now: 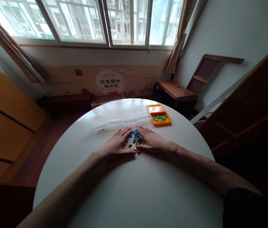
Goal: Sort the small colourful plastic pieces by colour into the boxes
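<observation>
A small pile of tiny building bricks (136, 139), blue, brown and yellow, lies on the white round table (134, 190). My left hand (118, 142) rests flat against the pile's left side, fingers stretched out and thumb along its near edge. On the opposite side my right hand (151, 141) lies with fingers extended, its fingertips and thumb at the bricks. Neither hand grasps anything. Just beyond the right hand stands an orange box (162, 123) with its lid folded back and many green pieces (160, 118) inside. A row of clear plastic boxes (121, 120) extends to its left, lids raised.
Past the table's far edge a wooden chair (176, 88) stands at the right. A printed cardboard panel (134, 79) leans below the window (81, 19). Wooden cabinet fronts (7, 117) are at the left, and a dark wooden panel (248, 104) slants at the right.
</observation>
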{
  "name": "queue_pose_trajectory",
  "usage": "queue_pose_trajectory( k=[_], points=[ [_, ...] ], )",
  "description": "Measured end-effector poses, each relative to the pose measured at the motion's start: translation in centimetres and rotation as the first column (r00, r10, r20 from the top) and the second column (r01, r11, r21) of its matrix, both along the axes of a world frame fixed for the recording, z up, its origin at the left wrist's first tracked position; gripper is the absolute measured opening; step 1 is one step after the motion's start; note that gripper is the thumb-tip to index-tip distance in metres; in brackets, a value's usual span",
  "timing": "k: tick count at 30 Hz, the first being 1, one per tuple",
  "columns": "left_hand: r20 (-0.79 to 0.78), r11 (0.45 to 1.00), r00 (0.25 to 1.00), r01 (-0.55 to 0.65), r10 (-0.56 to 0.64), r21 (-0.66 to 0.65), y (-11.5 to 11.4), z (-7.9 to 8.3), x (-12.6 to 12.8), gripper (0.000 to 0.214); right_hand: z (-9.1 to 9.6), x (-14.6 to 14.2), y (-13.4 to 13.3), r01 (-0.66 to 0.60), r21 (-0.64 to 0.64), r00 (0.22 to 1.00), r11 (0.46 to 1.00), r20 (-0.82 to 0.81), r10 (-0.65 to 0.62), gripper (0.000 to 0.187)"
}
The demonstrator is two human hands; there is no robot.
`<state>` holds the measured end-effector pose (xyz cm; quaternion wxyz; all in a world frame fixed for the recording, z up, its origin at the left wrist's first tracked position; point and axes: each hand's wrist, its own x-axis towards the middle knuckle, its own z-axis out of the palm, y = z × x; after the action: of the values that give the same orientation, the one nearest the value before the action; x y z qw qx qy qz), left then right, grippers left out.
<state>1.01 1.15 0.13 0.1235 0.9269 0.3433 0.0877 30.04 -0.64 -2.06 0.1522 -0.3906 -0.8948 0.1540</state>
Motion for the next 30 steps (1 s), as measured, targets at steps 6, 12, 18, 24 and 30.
queue_pose_trajectory(
  k=[6,12,18,24,30],
  points=[
    [-0.008,1.0,1.0,0.025,-0.025,-0.012,0.7,0.2,1.0,0.12,0.1,-1.5,0.1,-0.052,0.028,0.998,0.998,-0.028,0.053,0.095],
    [0.086,1.0,0.996,-0.02,0.019,0.017,0.8,0.6,1.4,0.099,0.9,-2.2,0.8,-0.03,0.094,0.995,0.995,-0.096,0.039,0.08],
    [0.21,0.995,0.976,-0.079,0.065,0.061,0.5,1.0,1.1,0.091,1.8,-2.3,2.5,0.005,0.165,0.977,0.986,-0.213,0.03,0.052],
    [0.226,0.985,0.969,-0.126,0.097,0.119,0.1,1.3,1.1,0.059,1.2,-2.5,4.4,0.047,0.218,0.963,0.975,-0.268,0.014,0.026],
    [0.233,0.972,0.964,-0.169,0.129,0.161,0.1,0.8,0.8,0.043,0.4,-2.5,4.3,0.084,0.239,0.937,0.967,-0.35,0.005,0.019]
  ],
)
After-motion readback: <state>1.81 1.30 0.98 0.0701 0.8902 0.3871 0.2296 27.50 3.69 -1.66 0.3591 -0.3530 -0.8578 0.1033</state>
